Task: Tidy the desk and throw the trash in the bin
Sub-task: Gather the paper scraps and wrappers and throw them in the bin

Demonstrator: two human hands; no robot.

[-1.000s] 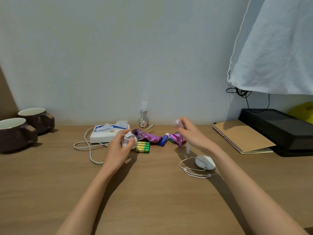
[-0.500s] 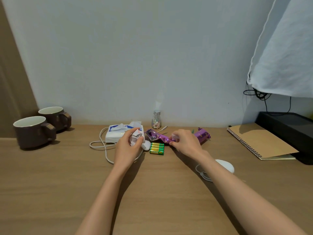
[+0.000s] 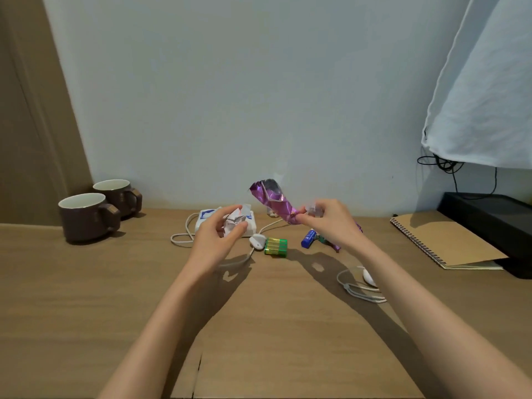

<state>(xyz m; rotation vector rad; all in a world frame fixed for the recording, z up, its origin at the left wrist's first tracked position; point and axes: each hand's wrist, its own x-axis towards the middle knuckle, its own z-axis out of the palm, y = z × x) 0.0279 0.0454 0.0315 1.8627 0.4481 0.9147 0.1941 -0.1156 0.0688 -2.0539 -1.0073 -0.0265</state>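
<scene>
My right hand (image 3: 328, 223) pinches one end of a purple foil wrapper (image 3: 272, 201) and holds it lifted above the desk, its open end pointing up and left; a small clear scrap also sits between those fingers. My left hand (image 3: 218, 237) is closed around a crumpled white paper (image 3: 234, 221), just in front of a white tissue pack (image 3: 205, 218). On the wooden desk (image 3: 115, 298) between the hands lie a green battery pack (image 3: 276, 246), a blue battery (image 3: 308, 239) and a second purple wrapper (image 3: 335, 246), partly hidden by my right wrist.
Two brown mugs (image 3: 89, 216) stand at the back left. A white cable with plug (image 3: 256, 242) runs by the tissue pack. A white mouse (image 3: 369, 277) with its cord lies under my right forearm. A brown spiral notebook (image 3: 443, 240) and a black box (image 3: 489, 214) sit right.
My right hand has taken hold of the purple wrapper and lifted it off the desk. The left hand keeps its crumpled paper. The view has shifted left.
</scene>
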